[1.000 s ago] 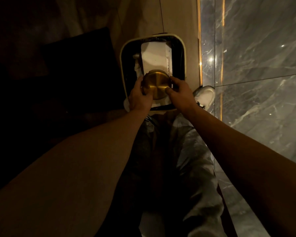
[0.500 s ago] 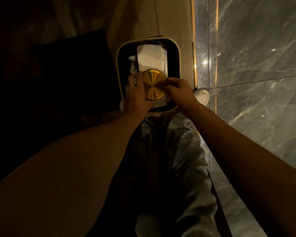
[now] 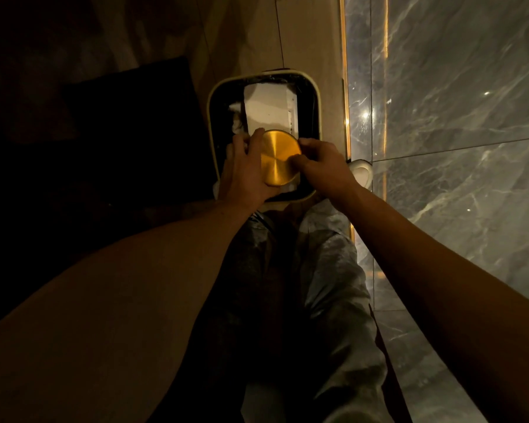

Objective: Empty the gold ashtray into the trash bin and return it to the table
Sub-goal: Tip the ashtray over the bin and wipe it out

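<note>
The gold ashtray (image 3: 277, 158) is turned upside down over the trash bin (image 3: 315, 96), its round brushed base facing me. My left hand (image 3: 243, 172) grips its left side and my right hand (image 3: 321, 166) grips its right edge with fingers on the base. The bin has a cream rim and a dark liner. White paper or a box (image 3: 269, 105) lies inside it, along with crumpled tissue. What falls from the ashtray is hidden beneath it.
A dark low piece of furniture (image 3: 119, 132) stands left of the bin. A grey marble wall with a lit gold strip (image 3: 345, 87) runs along the right. My legs in grey trousers (image 3: 327, 285) and a white shoe (image 3: 362, 174) are below.
The ashtray has tipped further over, so its flat base now faces me fully. Both hands have stayed on it above the bin.
</note>
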{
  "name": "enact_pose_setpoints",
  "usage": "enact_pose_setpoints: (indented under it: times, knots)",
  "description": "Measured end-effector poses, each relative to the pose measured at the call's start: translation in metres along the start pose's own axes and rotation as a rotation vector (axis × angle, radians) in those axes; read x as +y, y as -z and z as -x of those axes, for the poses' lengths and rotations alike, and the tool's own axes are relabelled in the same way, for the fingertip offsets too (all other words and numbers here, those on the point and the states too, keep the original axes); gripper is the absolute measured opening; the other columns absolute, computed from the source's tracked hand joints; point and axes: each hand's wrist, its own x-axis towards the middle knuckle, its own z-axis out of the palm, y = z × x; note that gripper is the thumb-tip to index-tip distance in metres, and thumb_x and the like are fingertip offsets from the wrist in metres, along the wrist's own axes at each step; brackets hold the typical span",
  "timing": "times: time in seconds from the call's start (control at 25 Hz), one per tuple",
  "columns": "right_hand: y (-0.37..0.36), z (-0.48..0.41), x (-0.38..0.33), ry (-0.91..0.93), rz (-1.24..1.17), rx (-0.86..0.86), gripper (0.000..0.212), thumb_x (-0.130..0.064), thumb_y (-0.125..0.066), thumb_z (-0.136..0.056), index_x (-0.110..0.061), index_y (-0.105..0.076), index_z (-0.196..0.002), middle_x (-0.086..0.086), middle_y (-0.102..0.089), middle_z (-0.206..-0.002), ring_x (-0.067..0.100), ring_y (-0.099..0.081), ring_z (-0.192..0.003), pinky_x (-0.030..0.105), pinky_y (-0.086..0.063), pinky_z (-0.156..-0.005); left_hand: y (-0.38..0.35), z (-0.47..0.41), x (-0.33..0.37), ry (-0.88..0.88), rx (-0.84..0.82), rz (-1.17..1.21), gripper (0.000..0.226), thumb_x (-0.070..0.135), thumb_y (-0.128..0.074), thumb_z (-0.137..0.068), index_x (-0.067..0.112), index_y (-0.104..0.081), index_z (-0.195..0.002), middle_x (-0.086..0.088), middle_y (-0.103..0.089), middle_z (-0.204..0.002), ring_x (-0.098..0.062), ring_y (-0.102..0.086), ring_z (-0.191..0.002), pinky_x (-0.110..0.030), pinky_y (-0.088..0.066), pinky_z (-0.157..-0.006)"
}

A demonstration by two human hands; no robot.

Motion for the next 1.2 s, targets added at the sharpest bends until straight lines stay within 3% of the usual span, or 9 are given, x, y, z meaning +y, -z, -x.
enact_pose_setpoints:
  times: [0.12, 0.36, 0.48, 0.6, 0.68, 0.84, 1.0, 1.12, 1.2]
  knots:
    - [0.0, 0.0, -0.003, 0.068, 0.055, 0.034, 0.03, -0.016, -0.054, -0.095, -0.006, -0.06, -0.122, 0.016, -0.065, -0.119, 0.026, -0.061, -0.109, 0.034, -0.047, -0.092, 0.001, -0.005, -0.002, -0.011, -0.004, 0.14, 0.118, 0.037, -0.092, -0.058, 0.006, -0.027, -0.151, -0.015, -0.029, -0.157, -0.033, -0.036, -0.142, -0.044, -0.039, -0.11]
    - [0.002, 0.003, 0.006, 0.268, 0.306, 0.079, 0.032, -0.025, -0.046, -0.099, -0.011, -0.055, -0.127, 0.015, -0.06, -0.114, 0.025, -0.058, -0.103, 0.038, -0.048, -0.089, 0.008, -0.009, 0.0, -0.021, -0.036, 0.149, 0.125, 0.039, -0.092, -0.06, 0.013, -0.018, -0.157, -0.009, -0.027, -0.162, -0.028, -0.033, -0.147, -0.036, -0.032, -0.114]
    - [0.004, 0.006, 0.0, 0.46, 0.453, 0.063, 0.045, -0.027, -0.037, -0.102, -0.005, -0.041, -0.141, 0.016, -0.05, -0.139, 0.027, -0.05, -0.125, 0.037, -0.043, -0.104, 0.011, -0.009, -0.002, -0.007, -0.014, 0.161, 0.122, 0.041, -0.093, -0.057, 0.013, -0.026, -0.155, -0.009, -0.035, -0.158, -0.028, -0.039, -0.143, -0.037, -0.035, -0.116]
    - [0.009, 0.005, -0.016, 0.602, 0.612, 0.143, 0.053, -0.029, -0.031, -0.104, -0.001, -0.026, -0.149, 0.02, -0.027, -0.157, 0.03, -0.022, -0.148, 0.039, -0.022, -0.121, 0.018, -0.009, 0.0, -0.019, 0.002, 0.159, 0.12, 0.045, -0.092, -0.055, 0.013, -0.03, -0.153, -0.008, -0.042, -0.154, -0.027, -0.045, -0.138, -0.041, -0.041, -0.112]
    - [0.011, 0.0, -0.022, 0.631, 0.662, 0.156, 0.054, -0.028, -0.03, -0.104, -0.001, -0.022, -0.15, 0.02, -0.021, -0.159, 0.032, -0.016, -0.15, 0.042, -0.016, -0.123, 0.021, -0.013, 0.002, -0.04, 0.033, 0.173, 0.116, 0.048, -0.092, -0.053, 0.016, -0.036, -0.15, -0.006, -0.051, -0.147, -0.024, -0.051, -0.132, -0.04, -0.046, -0.107]
    - [0.01, -0.007, -0.015, 0.647, 0.882, -0.102, 0.06, -0.036, -0.024, -0.102, -0.002, -0.017, -0.151, 0.022, -0.018, -0.159, 0.037, -0.015, -0.149, 0.052, -0.021, -0.121, 0.027, -0.015, -0.001, -0.018, 0.017, 0.151, 0.113, 0.054, -0.09, -0.048, 0.02, -0.042, -0.145, -0.003, -0.058, -0.139, -0.023, -0.056, -0.126, -0.042, -0.049, -0.104]
    - [0.008, -0.003, -0.02, 0.678, 0.772, 0.12, 0.055, -0.025, -0.034, -0.104, 0.0, -0.017, -0.15, 0.021, -0.016, -0.16, 0.034, -0.011, -0.15, 0.042, -0.009, -0.124, 0.027, -0.016, -0.004, -0.017, 0.017, 0.174, 0.113, 0.059, -0.087, -0.044, 0.019, -0.046, -0.141, -0.003, -0.062, -0.134, -0.022, -0.059, -0.122, -0.043, -0.051, -0.101]
    - [0.004, -0.004, -0.011, 0.634, 0.861, -0.054, 0.057, -0.028, -0.034, -0.104, -0.003, -0.017, -0.152, 0.021, -0.017, -0.16, 0.036, -0.013, -0.15, 0.049, -0.019, -0.122, 0.027, -0.02, -0.004, -0.017, -0.01, 0.138, 0.116, 0.058, -0.088, -0.044, 0.02, -0.042, -0.143, -0.004, -0.058, -0.139, -0.026, -0.056, -0.126, -0.045, -0.049, -0.103]
    - [0.006, -0.001, -0.012, 0.631, 0.829, 0.006, 0.056, -0.028, -0.033, -0.104, -0.003, -0.016, -0.152, 0.019, -0.015, -0.161, 0.032, -0.01, -0.151, 0.039, -0.008, -0.124, 0.026, -0.019, -0.006, -0.011, -0.008, 0.146, 0.115, 0.054, -0.09, -0.045, 0.02, -0.042, -0.143, -0.005, -0.058, -0.139, -0.025, -0.056, -0.127, -0.044, -0.049, -0.104]
